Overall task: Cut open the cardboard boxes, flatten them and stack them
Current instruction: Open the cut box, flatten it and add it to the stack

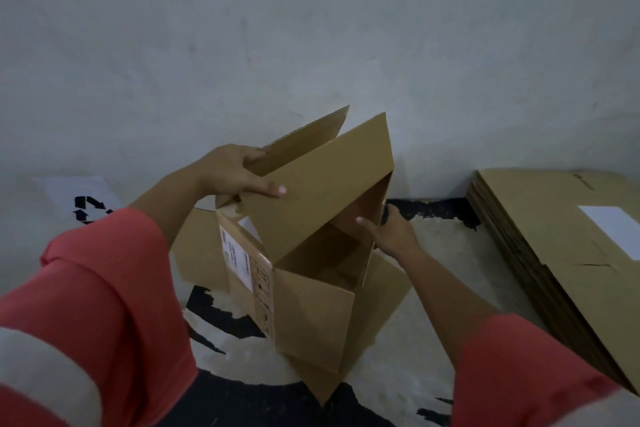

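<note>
We have the open cardboard box (pixel 311 315) standing on the floor (pixel 433 329) in front of us, near the wall (pixel 311 28), with its top flaps raised. Our left hand (pixel 235 173) grips the tall flap on the far left, thumb laid across its face. Our right hand (pixel 391 232) grips the box's right edge, thumb inside. A white label (pixel 237 258) sits on the box's left side. To the right lies a stack of flattened boxes (pixel 554 253); to the left, a white sheet with a recycling mark (pixel 86 204).
</note>
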